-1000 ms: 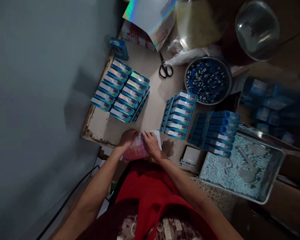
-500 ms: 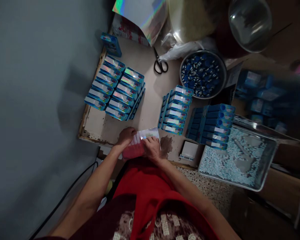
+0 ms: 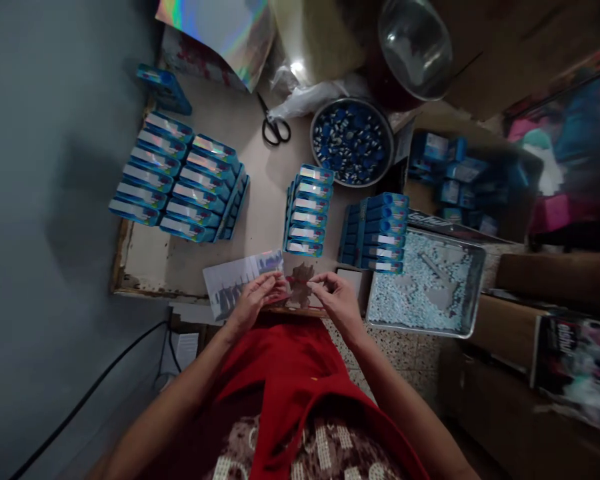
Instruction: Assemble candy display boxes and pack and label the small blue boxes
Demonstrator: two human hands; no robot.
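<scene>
A shiny printed sheet (image 3: 230, 277) lies at the table's front edge, its lower right part covered by my left hand (image 3: 260, 297). The fingers of that hand are stretched out to the right over the sheet. To the right, above a brown worn patch (image 3: 300, 273), my right hand (image 3: 337, 297) has thumb and forefinger pinched together. Whatever sits in that pinch is too small to make out. Between the hands there is a faint reddish, see-through area. Nearest beyond them stands a row of blue packs (image 3: 307, 213) with pale shiny labels on top.
More labelled blue packs (image 3: 180, 183) stand at left, another stack (image 3: 375, 230) at right. Behind are black scissors (image 3: 275, 130) and a bowl of blue-and-white pieces (image 3: 353, 140). A metal tray (image 3: 473, 287) holds pale blue pellets. A cardboard box (image 3: 520, 213) holds blue packs.
My right hand has left the sheet and moved right, its fingers now pinched. My left hand has shifted from the sheet's left side to its right. The view has turned right.
</scene>
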